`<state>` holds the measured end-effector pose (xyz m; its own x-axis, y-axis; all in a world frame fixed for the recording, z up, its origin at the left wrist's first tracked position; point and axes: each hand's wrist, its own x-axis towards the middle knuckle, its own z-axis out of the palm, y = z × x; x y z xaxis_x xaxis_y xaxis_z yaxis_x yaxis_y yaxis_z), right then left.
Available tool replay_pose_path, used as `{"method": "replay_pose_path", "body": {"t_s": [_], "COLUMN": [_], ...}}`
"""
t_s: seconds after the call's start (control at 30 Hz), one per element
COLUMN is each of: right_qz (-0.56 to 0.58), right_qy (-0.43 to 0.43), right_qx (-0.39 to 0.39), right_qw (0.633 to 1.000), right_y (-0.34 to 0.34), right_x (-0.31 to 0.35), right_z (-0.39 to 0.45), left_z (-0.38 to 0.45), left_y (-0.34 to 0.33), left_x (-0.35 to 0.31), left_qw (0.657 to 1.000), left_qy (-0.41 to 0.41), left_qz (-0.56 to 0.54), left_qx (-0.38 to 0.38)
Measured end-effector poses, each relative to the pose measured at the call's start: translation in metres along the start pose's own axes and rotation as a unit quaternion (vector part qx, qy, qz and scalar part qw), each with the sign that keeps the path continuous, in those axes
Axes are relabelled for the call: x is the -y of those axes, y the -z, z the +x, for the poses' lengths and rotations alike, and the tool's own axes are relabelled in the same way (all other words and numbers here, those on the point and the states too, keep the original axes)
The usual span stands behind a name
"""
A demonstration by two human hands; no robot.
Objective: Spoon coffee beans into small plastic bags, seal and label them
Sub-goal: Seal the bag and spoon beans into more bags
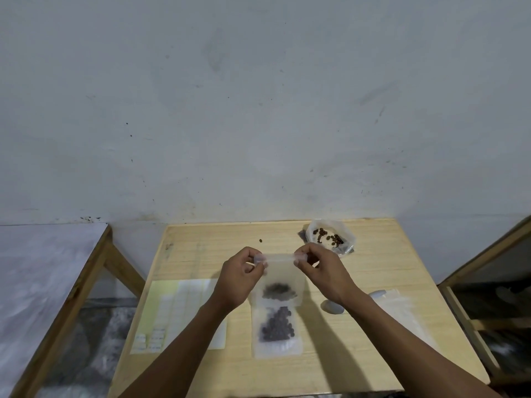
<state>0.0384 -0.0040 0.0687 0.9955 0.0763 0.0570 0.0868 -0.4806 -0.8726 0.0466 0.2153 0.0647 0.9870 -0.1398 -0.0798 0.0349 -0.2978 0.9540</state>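
The held bag (280, 278) hangs upright just below the middle of the frame, raised off the surface (373, 271), its top strip running left to right between the two hands and its body dropping toward the viewer. The left hand (241, 278) pinches the strip's left end and the right hand (321, 271) its right end, fingers (260, 261) curled onto the plastic at both corners, so both hands are equally near and the seal line lies straight across between them. By my reading the step in hand is closing the top, which would call for pressing along that strip from one end to the other. A dark clump of beans (279, 291) sits low in the bag. Just below it in the frame a second bag (277, 330) lies flat with beans inside; whether it is sealed I cannot tell. Left of that is a label sheet (175, 314), partly under the left forearm. At lower right lie a pile of empty bags (402, 308) and a pale spoon (332, 306). Upper right of the surface, an open supply bag (330, 236) holds more beans, and one stray bean (261, 240) lies apart.
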Motion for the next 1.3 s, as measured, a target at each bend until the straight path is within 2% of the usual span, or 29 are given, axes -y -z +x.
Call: {"method": "replay_pose_path", "body": {"t_s": [0.13, 0.37, 0.47, 0.57, 0.7, 0.8, 0.9, 1.0, 1.17, 1.23, 1.3], "right_qz": [0.003, -0.022, 0.039, 0.092, 0.139, 0.185, 0.215, 0.177, 0.128, 0.072, 0.023], "right_qy": [-0.020, -0.065, -0.067, -0.078, -0.115, -0.135, -0.179, -0.208, -0.220, -0.214, -0.202], "right_qx": [0.003, -0.023, -0.025, 0.019, 0.073, 0.046, -0.010, -0.024, 0.069, 0.110, 0.119], "right_qw": [1.000, 0.997, 0.997, 0.993, 0.981, 0.972, 0.960, 0.962, 0.965, 0.968, 0.972], "right_y": [-0.004, -0.010, -0.010, -0.010, -0.017, -0.028, -0.037, -0.046, -0.052, -0.054, -0.058], "right_x": [-0.007, -0.009, -0.007, -0.007, -0.016, -0.022, -0.027, -0.036, -0.041, -0.043, -0.044], "right_z": [-0.001, -0.001, -0.002, -0.006, -0.020, -0.029, -0.034, -0.040, -0.055, -0.060, -0.063], "left_z": [-0.001, -0.007, -0.008, -0.006, -0.003, -0.005, -0.014, -0.029, -0.049, -0.053, -0.055], "left_y": [0.003, 0.002, 0.001, 0.001, 0.002, 0.001, -0.006, -0.015, -0.021, -0.022, -0.024], "left_x": [0.005, 0.008, 0.008, 0.008, 0.012, 0.016, 0.030, 0.050, 0.063, 0.066, 0.070], "left_qw": [1.000, 0.999, 0.999, 0.998, 0.988, 0.982, 0.983, 0.984, 0.980, 0.980, 0.979], "left_qy": [0.016, 0.015, 0.005, 0.005, 0.056, 0.092, 0.130, 0.167, 0.178, 0.175, 0.174], "left_qz": [-0.003, -0.028, -0.032, -0.049, -0.134, -0.146, -0.117, -0.052, -0.010, 0.038, 0.078], "left_qx": [-0.019, -0.009, -0.016, -0.027, -0.056, -0.083, -0.048, 0.022, 0.085, 0.084, 0.075]}}
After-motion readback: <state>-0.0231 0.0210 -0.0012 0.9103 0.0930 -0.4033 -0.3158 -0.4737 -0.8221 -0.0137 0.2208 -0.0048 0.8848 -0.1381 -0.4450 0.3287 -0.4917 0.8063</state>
